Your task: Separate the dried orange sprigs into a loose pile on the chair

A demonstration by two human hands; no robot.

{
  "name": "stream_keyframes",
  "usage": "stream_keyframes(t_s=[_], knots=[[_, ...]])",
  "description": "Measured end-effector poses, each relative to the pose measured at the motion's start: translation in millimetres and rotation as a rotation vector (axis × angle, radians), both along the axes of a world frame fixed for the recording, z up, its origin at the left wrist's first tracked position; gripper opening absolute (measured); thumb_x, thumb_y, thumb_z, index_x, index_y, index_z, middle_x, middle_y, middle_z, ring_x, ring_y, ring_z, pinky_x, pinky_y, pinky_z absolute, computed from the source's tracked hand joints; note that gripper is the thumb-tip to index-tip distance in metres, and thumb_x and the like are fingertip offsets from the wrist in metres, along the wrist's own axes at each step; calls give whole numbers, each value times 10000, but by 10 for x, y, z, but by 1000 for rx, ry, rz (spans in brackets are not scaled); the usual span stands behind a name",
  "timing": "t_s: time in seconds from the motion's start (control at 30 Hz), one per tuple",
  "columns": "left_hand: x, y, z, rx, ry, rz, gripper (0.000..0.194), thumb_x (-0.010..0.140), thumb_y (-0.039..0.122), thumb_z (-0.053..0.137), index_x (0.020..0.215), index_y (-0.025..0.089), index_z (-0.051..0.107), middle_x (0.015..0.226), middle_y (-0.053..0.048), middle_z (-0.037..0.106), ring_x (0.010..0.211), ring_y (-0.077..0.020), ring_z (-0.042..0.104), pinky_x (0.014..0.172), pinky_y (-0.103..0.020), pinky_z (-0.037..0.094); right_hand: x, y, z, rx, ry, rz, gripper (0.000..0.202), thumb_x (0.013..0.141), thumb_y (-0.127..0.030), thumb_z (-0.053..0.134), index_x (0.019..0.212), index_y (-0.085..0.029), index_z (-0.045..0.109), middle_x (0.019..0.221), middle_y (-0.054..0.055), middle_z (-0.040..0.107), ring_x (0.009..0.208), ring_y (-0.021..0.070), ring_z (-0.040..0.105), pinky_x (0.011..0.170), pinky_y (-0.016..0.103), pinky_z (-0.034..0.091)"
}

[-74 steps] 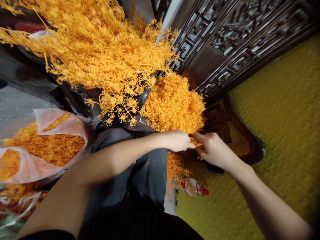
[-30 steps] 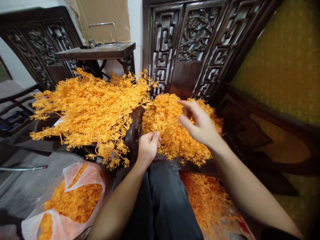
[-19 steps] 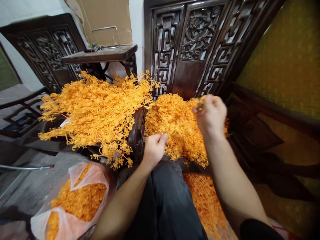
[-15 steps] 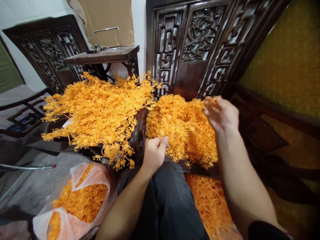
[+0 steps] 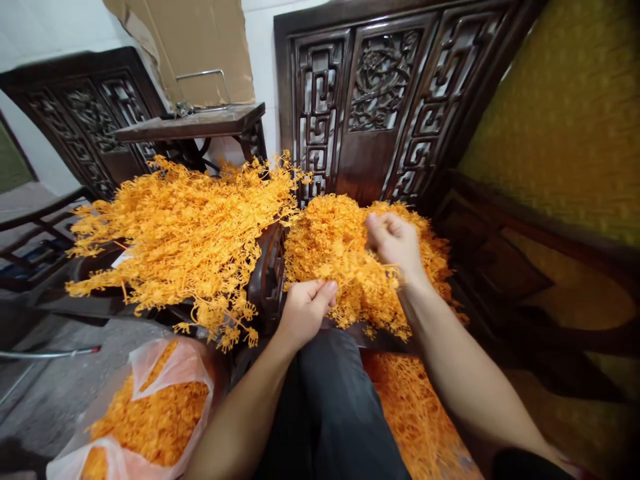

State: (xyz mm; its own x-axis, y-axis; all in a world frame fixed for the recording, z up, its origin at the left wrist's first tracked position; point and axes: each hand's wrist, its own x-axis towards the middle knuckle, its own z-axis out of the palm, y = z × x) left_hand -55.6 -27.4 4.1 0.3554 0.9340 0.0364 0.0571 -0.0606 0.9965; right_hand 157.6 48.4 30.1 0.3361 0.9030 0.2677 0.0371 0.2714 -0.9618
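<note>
Head view: the left hand (image 5: 306, 310) pinches an orange sprig (image 5: 365, 272) between thumb and forefinger, its branches spreading just beyond those fingertips. The right hand (image 5: 397, 245) curls its fingers, contents unclear; an orange heap (image 5: 325, 223) lies beyond both hands' fingers.

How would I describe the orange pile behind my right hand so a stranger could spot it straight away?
Start at the tall carved wooden panel at upper centre-right. Just below it sits a rounded orange pile, partly covered by the right hand. Unlike the bigger heap sprawling to its left with loose, straggling sprays, this one looks compact and densely clustered.
</note>
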Motion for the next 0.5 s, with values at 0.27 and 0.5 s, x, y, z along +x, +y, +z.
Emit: stream_keyframes(t_s=[0.27,0.5], knots=[[-58,-17,72,-64,-5,-139,502,915,563,559,612,162,553,495,43,410,473,-79,328,485,-247,228,48,-44,55,-69,98,402,480,745,-588,796,1001,-213,640,641,-52,458,497,81,346,410,210,268],[-55,-27,64,-78,-8,-206,529,900,605,564,615,159,565,493,41,414,464,-73,316,483,-249,215,65,-225,106,-201,-370,807,524,768,-697,711,782,-173,696,584,-35,466,520,83,371,456,220,250]])
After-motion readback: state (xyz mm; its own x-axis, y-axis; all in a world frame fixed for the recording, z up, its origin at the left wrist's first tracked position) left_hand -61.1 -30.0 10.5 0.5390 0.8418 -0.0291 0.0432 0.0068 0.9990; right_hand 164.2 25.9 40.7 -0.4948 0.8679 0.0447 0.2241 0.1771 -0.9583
